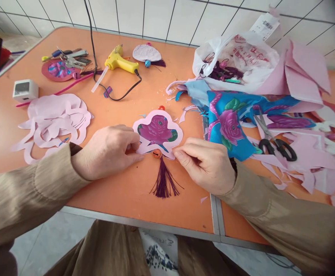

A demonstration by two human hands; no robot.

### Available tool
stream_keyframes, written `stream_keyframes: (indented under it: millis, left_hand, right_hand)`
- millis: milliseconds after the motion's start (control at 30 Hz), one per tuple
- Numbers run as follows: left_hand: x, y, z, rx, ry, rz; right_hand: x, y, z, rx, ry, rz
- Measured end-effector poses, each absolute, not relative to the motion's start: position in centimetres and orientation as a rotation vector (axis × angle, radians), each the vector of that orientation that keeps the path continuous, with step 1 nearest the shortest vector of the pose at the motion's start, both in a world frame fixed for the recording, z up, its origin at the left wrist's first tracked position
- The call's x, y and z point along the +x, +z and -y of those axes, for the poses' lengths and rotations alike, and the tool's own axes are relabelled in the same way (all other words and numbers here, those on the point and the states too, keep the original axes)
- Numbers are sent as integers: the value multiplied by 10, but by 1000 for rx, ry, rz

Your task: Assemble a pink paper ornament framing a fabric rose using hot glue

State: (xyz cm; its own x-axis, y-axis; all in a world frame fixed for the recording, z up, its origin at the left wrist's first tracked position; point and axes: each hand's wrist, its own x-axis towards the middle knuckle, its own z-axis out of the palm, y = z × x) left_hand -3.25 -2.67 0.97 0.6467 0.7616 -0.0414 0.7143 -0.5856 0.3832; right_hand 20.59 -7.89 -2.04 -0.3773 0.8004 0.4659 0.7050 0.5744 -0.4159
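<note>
Edge-aligning step, I judge: my left hand (110, 151) and right hand (209, 165) pinch the lower edges of the pink-bordered, cloud-shaped rose piece (158, 131) on the orange table (112, 197); next move needs light, even grip.

And here we are, up at the wearer's head, the one view looking forward and steeply down past the brown jacket (114, 249) at the bottom edge, with a sleeve reaching in from either side. It's close work, folks: the left hand (107, 151) and right hand (209, 163) sit mid-frame at near range, the flower ornament (158, 128) between them almost dead centre! Beyond, the line of sight runs across the orange table (112, 195) to the tiled wall (144, 19) along the top.
</note>
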Motion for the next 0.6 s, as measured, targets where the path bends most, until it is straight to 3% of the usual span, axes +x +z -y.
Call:
stream_keyframes:
  millis: [233,600]
  left_hand:
    - [-36,-3,27,2690,542,-874]
    - [-33,-6,31,2727,618,-798]
  right_hand:
    - [204,-26,79,-1143,137,2126]
    - [203,-29,81,-1106,145,2179]
